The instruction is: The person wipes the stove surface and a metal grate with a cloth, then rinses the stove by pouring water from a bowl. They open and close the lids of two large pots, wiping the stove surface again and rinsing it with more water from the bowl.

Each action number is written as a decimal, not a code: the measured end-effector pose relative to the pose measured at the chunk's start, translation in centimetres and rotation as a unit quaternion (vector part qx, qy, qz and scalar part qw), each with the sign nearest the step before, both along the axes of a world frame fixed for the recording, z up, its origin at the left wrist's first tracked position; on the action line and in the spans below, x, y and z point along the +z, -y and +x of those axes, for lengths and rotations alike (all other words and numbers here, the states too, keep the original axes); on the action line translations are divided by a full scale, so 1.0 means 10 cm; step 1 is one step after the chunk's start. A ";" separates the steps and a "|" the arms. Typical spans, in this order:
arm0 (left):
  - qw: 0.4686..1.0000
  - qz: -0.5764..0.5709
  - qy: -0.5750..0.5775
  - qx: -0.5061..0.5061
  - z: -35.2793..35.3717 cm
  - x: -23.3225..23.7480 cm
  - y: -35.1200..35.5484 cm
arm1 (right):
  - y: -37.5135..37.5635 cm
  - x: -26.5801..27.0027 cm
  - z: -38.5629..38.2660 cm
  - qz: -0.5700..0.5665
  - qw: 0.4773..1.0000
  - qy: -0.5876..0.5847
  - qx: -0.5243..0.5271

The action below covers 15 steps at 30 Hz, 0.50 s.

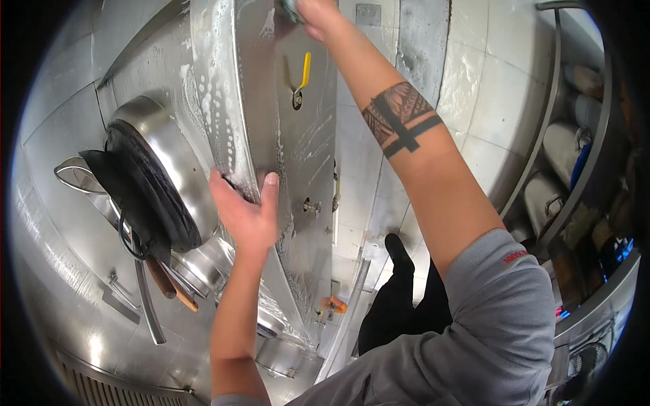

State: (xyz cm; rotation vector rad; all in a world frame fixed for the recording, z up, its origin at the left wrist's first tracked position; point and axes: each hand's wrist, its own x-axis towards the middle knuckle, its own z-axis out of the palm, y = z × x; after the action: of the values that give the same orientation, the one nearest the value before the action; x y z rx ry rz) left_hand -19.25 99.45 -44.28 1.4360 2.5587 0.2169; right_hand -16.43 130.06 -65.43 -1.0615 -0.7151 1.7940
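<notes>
Soapy foam and droplets cover the stainless steel counter (223,88), on its top and down its front panel. My left hand (247,213) grips the counter's front edge, thumb on the front panel and fingers over the top. At the top of the view, my right hand (318,15) presses a greenish scrubbing pad (291,9) against the upper part of the front panel. The pad is partly cut off by the frame. Between the hands, a yellow valve handle (306,71) sticks out of the panel.
A large steel pot (166,145) with black pans (139,196) against it stands on the counter's left. An orange handle (333,304) juts out lower down. Steel containers (565,149) fill a shelf at right. White floor tiles (467,101) look wet.
</notes>
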 end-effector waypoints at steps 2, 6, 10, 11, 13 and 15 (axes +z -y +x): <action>0.999 0.006 -0.029 -0.014 -0.02 -0.01 0.03 | 0.15 0.29 -0.25 -0.074 0.984 -0.151 -0.052; 0.999 -0.008 -0.040 -0.016 0.00 0.00 -0.01 | 1.38 0.63 -0.40 -0.145 0.898 -0.291 -0.297; 0.999 -0.012 -0.042 -0.014 -0.02 -0.02 0.05 | 2.78 0.84 0.26 0.018 0.999 0.012 -0.028; 1.000 -0.005 -0.030 -0.006 -0.01 -0.03 0.05 | 3.00 0.74 0.25 0.013 0.999 0.014 -0.029; 0.999 -0.009 -0.036 -0.009 -0.01 -0.05 0.06 | 3.35 0.53 0.20 0.061 0.996 0.028 -0.053; 0.999 -0.012 -0.047 -0.013 -0.03 -0.05 0.06 | 3.45 -0.45 -0.10 0.082 0.979 0.181 -0.049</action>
State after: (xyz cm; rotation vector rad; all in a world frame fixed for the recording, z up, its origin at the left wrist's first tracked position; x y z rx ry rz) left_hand -19.57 98.82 -44.73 1.5058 2.6052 0.1176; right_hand -17.42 95.60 -69.95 -1.3023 -0.9919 1.4445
